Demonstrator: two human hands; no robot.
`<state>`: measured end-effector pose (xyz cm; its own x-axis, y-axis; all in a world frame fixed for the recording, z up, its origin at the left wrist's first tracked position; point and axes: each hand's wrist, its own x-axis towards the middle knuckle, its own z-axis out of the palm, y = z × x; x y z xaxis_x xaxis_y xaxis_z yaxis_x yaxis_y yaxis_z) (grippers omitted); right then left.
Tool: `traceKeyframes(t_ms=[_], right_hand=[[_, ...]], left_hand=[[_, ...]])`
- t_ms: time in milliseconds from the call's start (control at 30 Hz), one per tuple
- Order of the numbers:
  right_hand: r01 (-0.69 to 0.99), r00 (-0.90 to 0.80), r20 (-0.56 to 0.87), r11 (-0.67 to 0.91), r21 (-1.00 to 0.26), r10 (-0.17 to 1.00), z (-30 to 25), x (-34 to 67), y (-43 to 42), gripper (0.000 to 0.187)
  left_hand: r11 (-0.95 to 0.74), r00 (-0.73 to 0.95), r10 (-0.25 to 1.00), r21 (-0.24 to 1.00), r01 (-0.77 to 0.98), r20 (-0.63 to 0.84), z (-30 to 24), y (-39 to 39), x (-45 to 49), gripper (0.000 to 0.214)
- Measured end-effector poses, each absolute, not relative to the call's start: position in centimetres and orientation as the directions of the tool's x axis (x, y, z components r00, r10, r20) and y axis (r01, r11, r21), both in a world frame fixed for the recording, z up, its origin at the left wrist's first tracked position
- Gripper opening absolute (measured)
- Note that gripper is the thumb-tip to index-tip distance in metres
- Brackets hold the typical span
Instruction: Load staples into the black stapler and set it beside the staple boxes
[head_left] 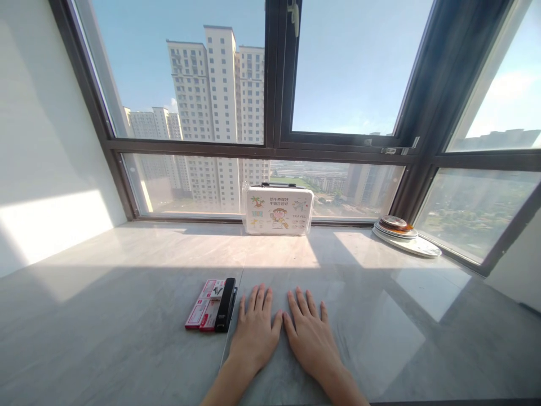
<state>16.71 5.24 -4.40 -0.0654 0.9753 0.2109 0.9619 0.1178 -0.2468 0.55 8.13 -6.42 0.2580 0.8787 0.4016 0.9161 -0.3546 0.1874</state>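
Observation:
My left hand (256, 332) lies flat, palm down, on the grey marbled sill top (127, 338), fingers stretched toward the window. Beside it my right hand (310, 335) rests the same way, and the two thumb tips almost meet. Both hands hold nothing. Just left of my left hand lies a black stapler (225, 305). Next to the stapler are small red-and-white boxes (205, 305), which look like staple boxes; one pictures a black stapler.
A white case (279, 211) with cartoon prints and a black handle stands upright against the window (270, 148). In the back right corner sits a stack of plates (397, 232). A white wall (54, 169) bounds the left side.

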Motion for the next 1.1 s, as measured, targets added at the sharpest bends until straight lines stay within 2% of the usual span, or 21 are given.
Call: traceKeyframes(t_ms=[733, 1100], right_hand=[[0.951, -0.061, 0.179, 0.111, -0.287, 0.982, -4.1, 16.6, 3.8, 0.057], [0.959, -0.054, 0.196, 0.105, -0.264, 0.979, -4.0, 16.3, 3.3, 0.057]], left_hand=[[-0.345, 0.225, 0.875, 0.225, 0.911, 0.428, -6.5, 5.8, 0.9, 0.056], [-0.33, 0.249, 0.87, 0.128, 0.935, 0.425, -6.1, 5.4, 1.2, 0.053]])
